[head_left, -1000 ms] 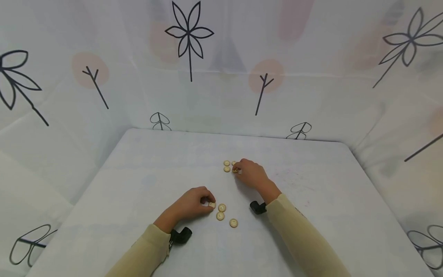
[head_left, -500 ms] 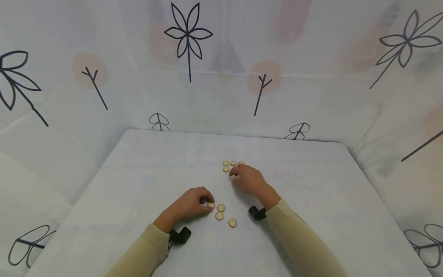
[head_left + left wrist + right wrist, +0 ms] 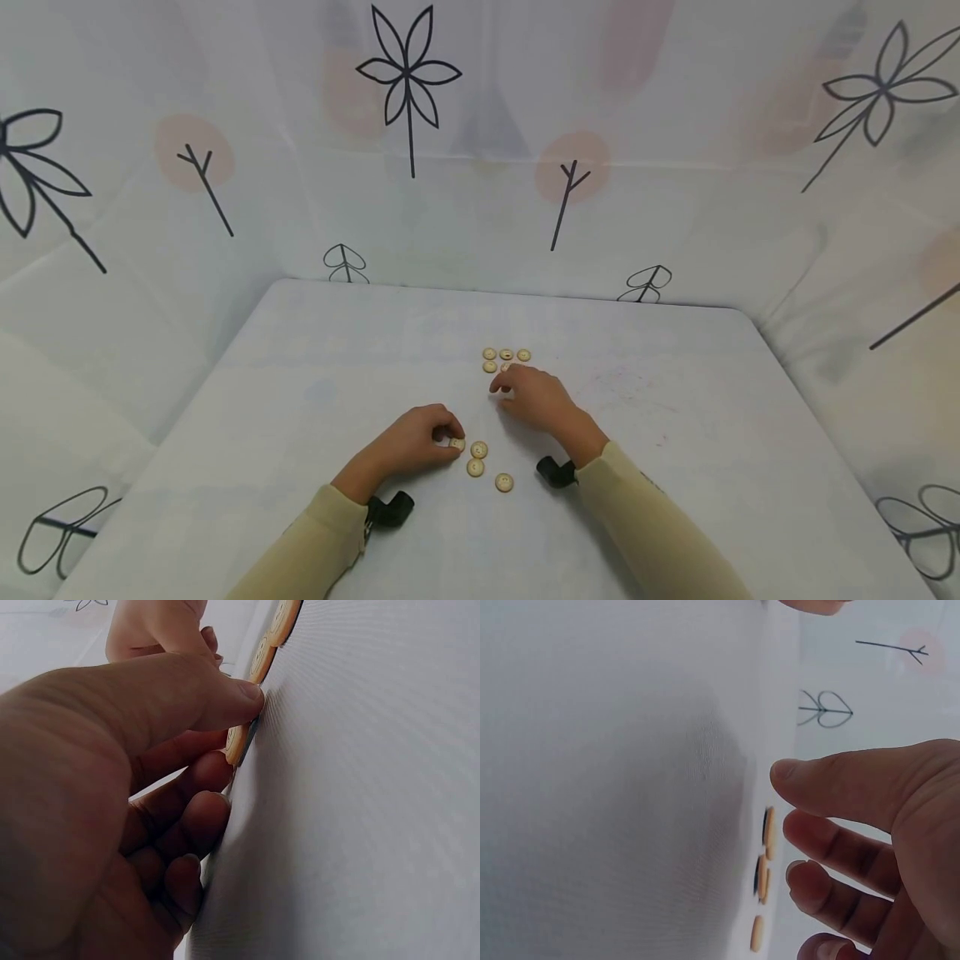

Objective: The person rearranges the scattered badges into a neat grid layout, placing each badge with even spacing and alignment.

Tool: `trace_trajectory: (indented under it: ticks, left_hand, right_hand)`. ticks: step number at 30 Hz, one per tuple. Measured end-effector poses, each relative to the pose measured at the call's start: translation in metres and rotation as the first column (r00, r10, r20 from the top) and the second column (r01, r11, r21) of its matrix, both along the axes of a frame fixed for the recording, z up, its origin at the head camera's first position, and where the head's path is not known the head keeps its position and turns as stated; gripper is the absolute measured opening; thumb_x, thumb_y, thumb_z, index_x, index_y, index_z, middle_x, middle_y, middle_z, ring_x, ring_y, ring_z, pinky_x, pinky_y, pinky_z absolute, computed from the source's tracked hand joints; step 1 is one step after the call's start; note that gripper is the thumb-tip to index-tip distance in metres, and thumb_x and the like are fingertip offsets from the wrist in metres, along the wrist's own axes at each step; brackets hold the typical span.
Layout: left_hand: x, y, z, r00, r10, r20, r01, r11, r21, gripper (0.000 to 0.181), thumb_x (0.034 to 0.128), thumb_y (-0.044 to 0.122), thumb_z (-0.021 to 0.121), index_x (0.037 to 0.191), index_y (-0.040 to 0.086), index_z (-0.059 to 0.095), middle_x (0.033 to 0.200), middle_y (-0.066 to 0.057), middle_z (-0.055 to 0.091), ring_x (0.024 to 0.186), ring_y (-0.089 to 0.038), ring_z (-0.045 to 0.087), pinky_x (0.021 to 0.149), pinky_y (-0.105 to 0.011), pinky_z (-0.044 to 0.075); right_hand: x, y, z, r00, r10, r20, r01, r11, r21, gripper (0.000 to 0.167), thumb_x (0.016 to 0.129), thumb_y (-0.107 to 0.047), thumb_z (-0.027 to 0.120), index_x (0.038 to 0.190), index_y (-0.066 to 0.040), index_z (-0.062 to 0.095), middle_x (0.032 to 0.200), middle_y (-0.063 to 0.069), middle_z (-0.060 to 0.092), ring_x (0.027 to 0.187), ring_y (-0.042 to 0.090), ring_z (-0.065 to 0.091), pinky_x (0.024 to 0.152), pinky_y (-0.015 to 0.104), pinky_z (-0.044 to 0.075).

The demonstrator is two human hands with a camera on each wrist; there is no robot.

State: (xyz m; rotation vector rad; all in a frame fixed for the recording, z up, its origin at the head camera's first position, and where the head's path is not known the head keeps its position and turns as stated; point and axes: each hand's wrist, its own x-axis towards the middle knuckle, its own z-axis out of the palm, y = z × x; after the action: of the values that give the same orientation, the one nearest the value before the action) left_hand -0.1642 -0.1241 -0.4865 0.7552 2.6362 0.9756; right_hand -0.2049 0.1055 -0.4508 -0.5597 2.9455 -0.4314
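Observation:
My left hand (image 3: pixel 418 440) pinches a round cream button (image 3: pixel 457 445) at the table surface; in the left wrist view thumb and fingers are on the button (image 3: pixel 237 744). Two touching buttons (image 3: pixel 477 458) lie just right of it, and a single button (image 3: pixel 504 482) farther right. My right hand (image 3: pixel 534 398) hovers with loosely bent fingers, holding nothing, just nearer than a group of several buttons (image 3: pixel 490 354) in two rows; it partly covers the front row. In the right wrist view, buttons (image 3: pixel 762 879) stand beside the fingers of the right hand (image 3: pixel 855 847), apart from them.
A white cloth covers the table (image 3: pixel 337 333). Behind it hangs a pale cloth (image 3: pixel 480 208) with printed flowers and twigs. A black device (image 3: pixel 390 511) sits at the left wrist, another black device (image 3: pixel 556 472) at the right wrist.
My right hand has let go of a button in the front row of the far group and drawn back toward me, uncovering the back row's right button. The left hand stays in place.

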Motion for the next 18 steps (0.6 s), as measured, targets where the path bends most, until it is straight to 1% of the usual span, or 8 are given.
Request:
trace_trajectory:
  ticks: [6, 9, 15, 18]
  left_hand:
    - [0.0, 0.0, 0.0, 1.0, -0.005, -0.001, 0.005, 1.0, 0.002, 0.01, 0.0863, 0.029, 0.071, 0.096, 0.026, 0.069, 0.09, 0.015, 0.059, 0.084, -0.004, 0.055, 0.079, -0.025, 0.047]
    - [0.001, 0.0, 0.001, 1.0, -0.007, -0.001, 0.007, 1.0, 0.003, 0.01, 0.0865, 0.028, 0.071, 0.096, 0.026, 0.069, 0.09, 0.015, 0.059, 0.084, -0.004, 0.055, 0.079, -0.025, 0.047]
    - [0.002, 0.0, 0.003, 1.0, -0.011, -0.008, 0.011, 1.0, 0.005, 0.01, 0.0864, 0.027, 0.071, 0.096, 0.025, 0.069, 0.089, 0.015, 0.059, 0.083, -0.004, 0.055, 0.079, -0.024, 0.047]
    - [0.001, 0.0, 0.003, 1.0, -0.015, -0.014, 0.015, 1.0, 0.0, 0.01, 0.0867, 0.027, 0.07, 0.096, 0.025, 0.068, 0.09, 0.015, 0.058, 0.083, -0.003, 0.054, 0.079, -0.024, 0.047]
  right_hand:
    - [0.006, -0.002, 0.0, 1.0, 0.02, 0.017, -0.02, 1.0, -0.015, 0.02, 0.087, -0.02, 0.07, 0.107, -0.023, 0.071, 0.102, -0.005, 0.067, 0.093, 0.014, 0.062, 0.08, 0.037, 0.05]
    - [0.007, -0.003, -0.001, 0.999, 0.03, 0.017, -0.03, 0.999, -0.021, 0.019, 0.087, -0.02, 0.071, 0.106, -0.024, 0.071, 0.103, -0.007, 0.067, 0.093, 0.013, 0.061, 0.08, 0.036, 0.05]
    - [0.012, -0.004, -0.003, 0.997, 0.071, 0.008, -0.07, 0.997, -0.021, 0.018, 0.087, -0.02, 0.07, 0.104, -0.026, 0.072, 0.096, -0.009, 0.062, 0.079, 0.009, 0.054, 0.07, 0.03, 0.045]
    - [0.014, -0.004, -0.001, 0.996, 0.092, -0.002, -0.092, 0.996, -0.021, 0.018, 0.087, -0.019, 0.07, 0.103, -0.025, 0.072, 0.094, -0.008, 0.061, 0.076, 0.009, 0.053, 0.067, 0.029, 0.044]
